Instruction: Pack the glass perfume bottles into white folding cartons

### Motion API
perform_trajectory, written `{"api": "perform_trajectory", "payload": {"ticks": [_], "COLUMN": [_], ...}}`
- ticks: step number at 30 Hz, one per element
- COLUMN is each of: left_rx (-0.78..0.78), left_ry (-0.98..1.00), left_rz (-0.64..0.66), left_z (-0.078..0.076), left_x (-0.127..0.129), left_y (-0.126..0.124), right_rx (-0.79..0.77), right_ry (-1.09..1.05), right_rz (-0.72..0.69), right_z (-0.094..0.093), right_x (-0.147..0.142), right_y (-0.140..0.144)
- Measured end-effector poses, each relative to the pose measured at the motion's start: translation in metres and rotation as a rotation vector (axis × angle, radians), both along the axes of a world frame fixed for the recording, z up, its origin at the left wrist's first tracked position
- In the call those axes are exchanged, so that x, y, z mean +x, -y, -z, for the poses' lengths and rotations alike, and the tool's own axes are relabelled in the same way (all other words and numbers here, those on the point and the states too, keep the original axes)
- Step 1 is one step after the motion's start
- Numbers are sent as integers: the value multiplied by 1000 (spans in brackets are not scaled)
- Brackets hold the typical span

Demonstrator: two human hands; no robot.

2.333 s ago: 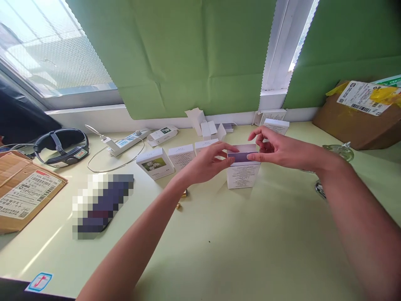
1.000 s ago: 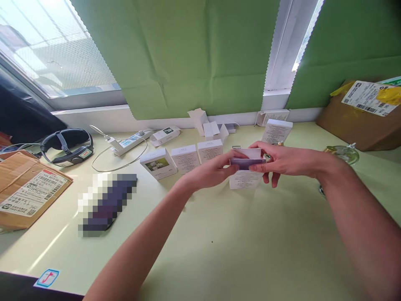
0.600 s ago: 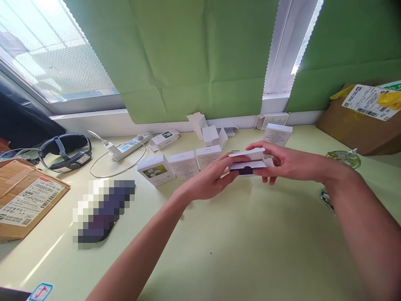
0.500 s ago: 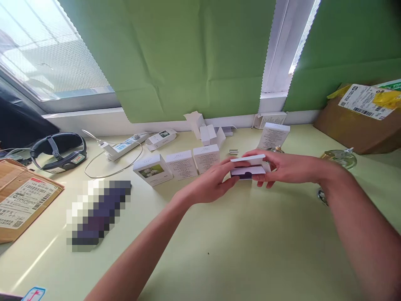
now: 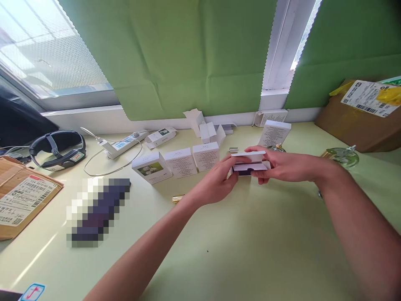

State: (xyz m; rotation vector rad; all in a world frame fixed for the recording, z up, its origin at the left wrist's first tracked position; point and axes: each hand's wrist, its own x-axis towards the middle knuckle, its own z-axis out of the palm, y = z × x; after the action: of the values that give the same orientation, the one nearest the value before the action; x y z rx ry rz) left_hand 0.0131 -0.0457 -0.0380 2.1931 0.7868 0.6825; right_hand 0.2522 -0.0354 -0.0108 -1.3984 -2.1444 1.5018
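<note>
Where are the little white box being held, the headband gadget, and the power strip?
Little white box (image 5: pixel 249 161), head view, on its top flap.
Headband gadget (image 5: pixel 59 155), head view, on its front band.
Power strip (image 5: pixel 120 144), head view, on its top face.

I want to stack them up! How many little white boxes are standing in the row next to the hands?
3: small white cardboard boxes, one with a flower picture, a middle one, and one nearest the left hand. More lie farther back.

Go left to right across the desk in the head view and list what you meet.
Cardboard parcel → headset → power strip → flower-print box → left hand → small white box held in both hands → right hand → glass bottle → brown carton.
</note>
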Motion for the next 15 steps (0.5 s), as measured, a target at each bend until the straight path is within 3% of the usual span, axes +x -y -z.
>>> {"api": "perform_trajectory", "payload": {"ticks": [6, 9, 15], "left_rx": [-59, -102, -154], "left_ry": [26, 23, 19], "left_rz": [-124, -251, -370], "left_z": [-4, -10, -13], "left_x": [1, -2, 1], "left_y": [0, 0, 2], "right_rx": [33, -15, -112], "right_ry": [20, -36, -54], "right_rz": [93, 114, 87], "right_z": [-4, -6, -1], "right_x": [-1, -4, -10], "right_y": [2, 3, 5]}}
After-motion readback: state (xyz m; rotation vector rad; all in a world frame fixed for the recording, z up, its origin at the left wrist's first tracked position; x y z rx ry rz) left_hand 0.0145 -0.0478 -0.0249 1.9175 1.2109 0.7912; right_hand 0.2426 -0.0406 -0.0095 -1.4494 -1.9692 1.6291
